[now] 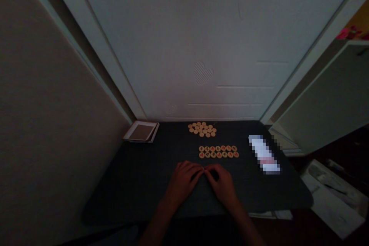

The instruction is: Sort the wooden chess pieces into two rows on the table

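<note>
Both of my hands rest on a dark table (138, 184), fingertips meeting near the middle. My left hand (184, 180) and my right hand (221, 182) have their fingers curled and pressed together; whether they hold anything is too dark to tell. Just beyond the fingertips lie two neat rows of round wooden game pieces (218, 152) with red and dark marks facing up. Farther back, close to the wall, sits a loose cluster of plain-faced wooden pieces (202, 129).
A shallow open box or tray (141, 132) stands at the table's back left corner. A blurred white oblong object (263, 154) lies at the right. A pale wall closes off the back; the room is dim.
</note>
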A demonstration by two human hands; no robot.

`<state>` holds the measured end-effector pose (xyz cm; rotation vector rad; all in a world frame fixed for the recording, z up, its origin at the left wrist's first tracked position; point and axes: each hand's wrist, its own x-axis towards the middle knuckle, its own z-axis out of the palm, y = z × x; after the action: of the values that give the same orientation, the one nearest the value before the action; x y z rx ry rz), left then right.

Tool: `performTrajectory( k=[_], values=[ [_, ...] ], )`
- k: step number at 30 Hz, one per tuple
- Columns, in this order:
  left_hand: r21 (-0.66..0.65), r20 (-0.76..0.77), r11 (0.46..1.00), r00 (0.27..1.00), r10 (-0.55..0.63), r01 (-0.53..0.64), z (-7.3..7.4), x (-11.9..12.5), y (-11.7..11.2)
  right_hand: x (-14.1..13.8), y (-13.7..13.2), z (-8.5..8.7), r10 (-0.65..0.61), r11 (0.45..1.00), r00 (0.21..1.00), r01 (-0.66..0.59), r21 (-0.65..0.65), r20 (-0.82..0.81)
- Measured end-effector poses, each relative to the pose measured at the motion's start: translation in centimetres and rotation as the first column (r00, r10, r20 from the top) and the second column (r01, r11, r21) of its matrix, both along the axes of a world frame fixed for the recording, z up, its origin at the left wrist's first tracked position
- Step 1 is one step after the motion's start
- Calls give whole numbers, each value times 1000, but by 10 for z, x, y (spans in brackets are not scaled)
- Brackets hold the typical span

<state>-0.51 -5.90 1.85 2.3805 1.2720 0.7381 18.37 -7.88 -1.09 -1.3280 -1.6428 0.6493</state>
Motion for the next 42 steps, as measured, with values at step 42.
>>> performTrajectory(
  k=[42],
  values=[
    [39, -26, 973, 973, 230, -229, -5, -17, 88, 1, -1, -4, -139, 981, 971, 108, -158, -196]
  ],
)
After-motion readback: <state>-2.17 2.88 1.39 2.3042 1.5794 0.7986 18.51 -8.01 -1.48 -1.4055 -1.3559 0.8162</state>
